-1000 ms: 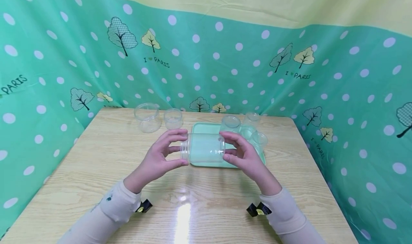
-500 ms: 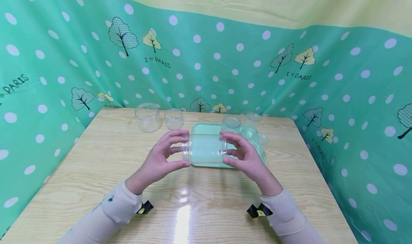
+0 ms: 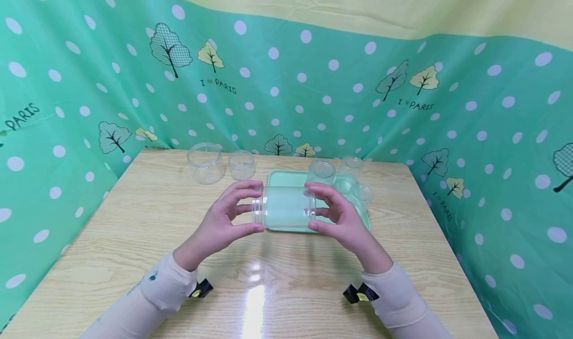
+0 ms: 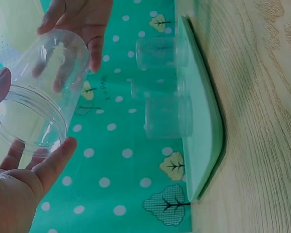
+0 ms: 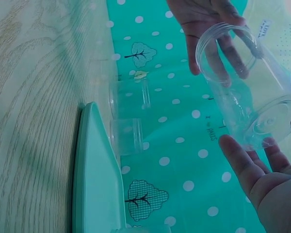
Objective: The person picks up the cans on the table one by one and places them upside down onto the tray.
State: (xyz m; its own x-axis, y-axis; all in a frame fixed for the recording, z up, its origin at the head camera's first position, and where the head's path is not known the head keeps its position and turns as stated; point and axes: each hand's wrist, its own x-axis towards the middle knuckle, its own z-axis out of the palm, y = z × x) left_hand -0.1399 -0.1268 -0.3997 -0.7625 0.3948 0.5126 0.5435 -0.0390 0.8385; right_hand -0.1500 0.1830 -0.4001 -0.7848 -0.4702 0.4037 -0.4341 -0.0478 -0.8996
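A clear jar (image 3: 288,207) with a threaded mouth lies sideways in the air between my two hands, above the near part of a mint-green tray (image 3: 286,176). My left hand (image 3: 226,212) grips the mouth end, thumb below and fingers above in the head view. The base end is held by my right hand (image 3: 337,212) in a similar thumb-and-finger grip. Through the clear wall of the jar (image 4: 51,85) the right hand's fingers show in the left wrist view. In the right wrist view the jar (image 5: 250,90) has no lid on its mouth.
Clear jars stand at the right of the tray, among them a front jar (image 3: 360,194) and a taller one (image 3: 321,172). Back left on the wooden table (image 3: 147,219) are a wide jar (image 3: 207,164) and a smaller jar (image 3: 241,165). A polka-dot curtain (image 3: 277,105) hangs behind.
The jar and both hands keep nearly the same pose, with only a very slight shift to the right in the head view. The tray and other jars stay put.
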